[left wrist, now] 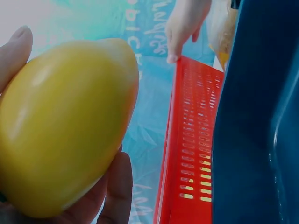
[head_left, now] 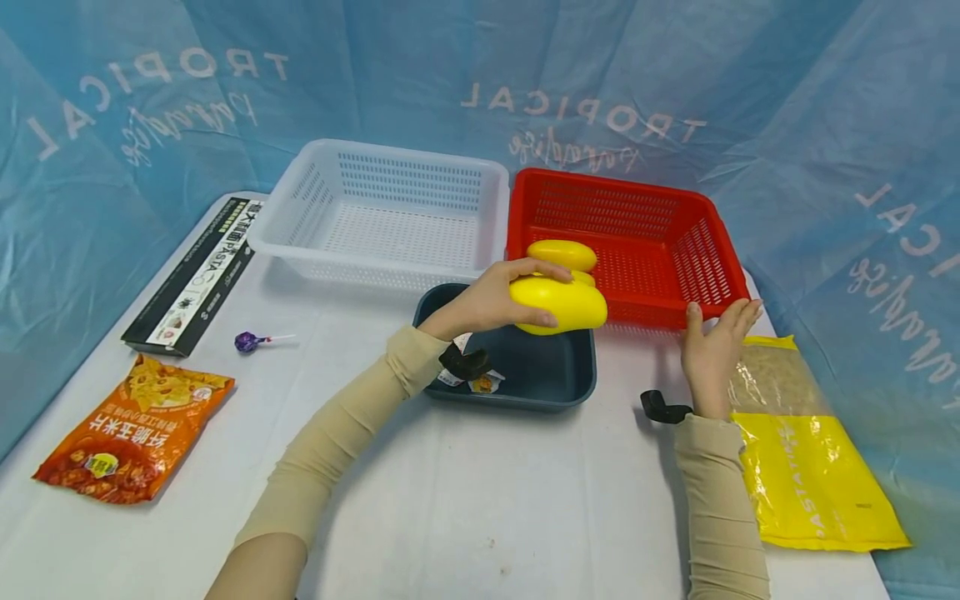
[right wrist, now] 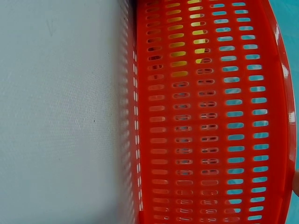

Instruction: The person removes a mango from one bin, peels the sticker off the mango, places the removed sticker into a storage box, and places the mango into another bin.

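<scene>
My left hand (head_left: pixel 491 300) grips a smooth yellow mango (head_left: pixel 566 305), thumb and fingers spread round its sides. It holds the mango above the dark blue bin (head_left: pixel 540 392) and by the front left corner of the red basket (head_left: pixel 645 315). In the left wrist view the mango (left wrist: pixel 70 126) fills the left side, with an orange tinge along one edge. More yellow fruit (head_left: pixel 562 253) lies inside the red basket, partly hidden behind the held mango. My right hand (head_left: pixel 712 358) touches the basket's front right corner with fairly straight fingers, thumb at the front rim.
A white basket (head_left: pixel 378 268) stands left of the red one. Small packets (head_left: pixel 487 382) lie in the blue bin. To the left are a black pasta box (head_left: pixel 198 279), a purple lollipop (head_left: pixel 247 342) and an orange snack bag (head_left: pixel 138 429); to the right, a yellow pasta bag (head_left: pixel 813 475).
</scene>
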Demonstrator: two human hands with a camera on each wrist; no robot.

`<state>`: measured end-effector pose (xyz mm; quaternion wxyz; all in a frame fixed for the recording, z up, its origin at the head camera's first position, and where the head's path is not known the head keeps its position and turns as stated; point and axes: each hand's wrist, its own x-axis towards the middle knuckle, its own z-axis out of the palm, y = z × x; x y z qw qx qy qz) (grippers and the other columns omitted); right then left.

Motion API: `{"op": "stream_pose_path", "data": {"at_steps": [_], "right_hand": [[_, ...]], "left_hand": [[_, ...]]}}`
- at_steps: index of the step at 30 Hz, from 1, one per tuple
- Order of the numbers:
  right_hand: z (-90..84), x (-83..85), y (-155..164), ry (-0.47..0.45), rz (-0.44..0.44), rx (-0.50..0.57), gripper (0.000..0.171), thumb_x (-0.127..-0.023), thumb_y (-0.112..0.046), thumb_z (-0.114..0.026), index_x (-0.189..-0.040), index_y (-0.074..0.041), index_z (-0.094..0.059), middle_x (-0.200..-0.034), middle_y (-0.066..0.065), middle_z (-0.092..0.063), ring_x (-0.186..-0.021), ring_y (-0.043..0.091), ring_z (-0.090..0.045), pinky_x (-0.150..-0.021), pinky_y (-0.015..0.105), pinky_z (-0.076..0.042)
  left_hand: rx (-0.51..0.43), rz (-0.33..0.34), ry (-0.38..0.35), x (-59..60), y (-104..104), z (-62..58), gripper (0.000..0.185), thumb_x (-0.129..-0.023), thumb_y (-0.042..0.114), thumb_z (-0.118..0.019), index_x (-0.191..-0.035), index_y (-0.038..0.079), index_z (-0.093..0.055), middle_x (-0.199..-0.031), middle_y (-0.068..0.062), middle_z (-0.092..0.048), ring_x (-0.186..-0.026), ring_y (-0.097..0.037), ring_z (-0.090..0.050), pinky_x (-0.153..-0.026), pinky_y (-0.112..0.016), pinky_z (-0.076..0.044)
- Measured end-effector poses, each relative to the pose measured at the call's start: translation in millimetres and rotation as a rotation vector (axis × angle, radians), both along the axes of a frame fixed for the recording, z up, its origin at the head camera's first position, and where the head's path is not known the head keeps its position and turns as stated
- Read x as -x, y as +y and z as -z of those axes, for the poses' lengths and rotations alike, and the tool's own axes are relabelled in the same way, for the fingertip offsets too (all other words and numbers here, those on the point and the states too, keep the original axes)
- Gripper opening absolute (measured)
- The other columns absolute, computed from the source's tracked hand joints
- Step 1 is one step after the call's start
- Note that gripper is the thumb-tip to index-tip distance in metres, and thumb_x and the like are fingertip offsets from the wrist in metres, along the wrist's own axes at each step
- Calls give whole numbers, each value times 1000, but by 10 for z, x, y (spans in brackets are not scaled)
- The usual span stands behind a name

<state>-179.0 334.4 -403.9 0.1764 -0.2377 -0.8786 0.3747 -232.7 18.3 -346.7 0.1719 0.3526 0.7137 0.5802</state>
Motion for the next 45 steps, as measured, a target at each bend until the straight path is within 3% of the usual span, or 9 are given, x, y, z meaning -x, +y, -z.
{"op": "stream_pose_path", "data": {"at_steps": [13,25,39,45], "right_hand": [[2,-3,10,14,-7,2,79,-101,-42,-39,-153,-2,6,-162,11,18,-150,29,16,-123,42,4],[-10,-22,7,27,-12,6,80,-101,-42,-40,-152,0,5,-162,13,18,-150,27,18,-123,41,5],[1,1,-10,-14,6,17,81,-100,-46,-39,-153,-6,7,-162,8,19,-150,25,18,-123,43,3],[2,-6,1,2,1,24,81,-100,-46,-40,-153,-5,7,-162,7,20,-150,23,19,-123,42,4]], "left_hand": [[-8,-26,-22,194,180,-38,45,-85,15,-71,-128,11,-57,-134,-8,-50,-108,-23,-54,-87,-30,-55],[-68,-61,-98,437,316,-43,43,-87,15,-70,-127,10,-57,-129,-8,-54,-105,-23,-54,-84,-28,-56],[-88,-122,-118,742,421,-113,43,-88,23,-71,-128,15,-58,-131,-5,-55,-109,-22,-56,-88,-29,-55],[-79,-133,-126,863,422,-201,44,-89,24,-69,-131,15,-57,-135,-5,-52,-108,-21,-57,-90,-27,-54]]}}
